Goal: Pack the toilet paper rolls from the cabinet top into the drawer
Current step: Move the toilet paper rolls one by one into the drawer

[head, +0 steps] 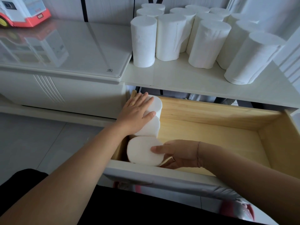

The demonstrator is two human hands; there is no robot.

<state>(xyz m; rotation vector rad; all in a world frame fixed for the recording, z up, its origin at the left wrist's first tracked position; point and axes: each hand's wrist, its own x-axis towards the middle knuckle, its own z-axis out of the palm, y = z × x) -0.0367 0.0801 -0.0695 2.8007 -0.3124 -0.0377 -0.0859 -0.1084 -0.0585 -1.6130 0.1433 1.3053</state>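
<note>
left hand (136,111): spread flat on far rolls (156,103), likely steadying them
right hand (180,153): curled round near roll (141,150), snugging it into drawer (211,111) corner

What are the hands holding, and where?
The right hand grips the front roll by its side, thumb on top. The left hand rests flat on two rolls.

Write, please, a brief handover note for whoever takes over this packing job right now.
Left hand: open, lying flat on the back roll and middle roll in the drawer.
Right hand: grips the front roll, upright by the drawer's front left corner.
Done: three rolls stand in a line along the drawer's left wall.
Left: about a dozen upright rolls on the cabinet top to move in; most of the drawer floor is bare.
</note>
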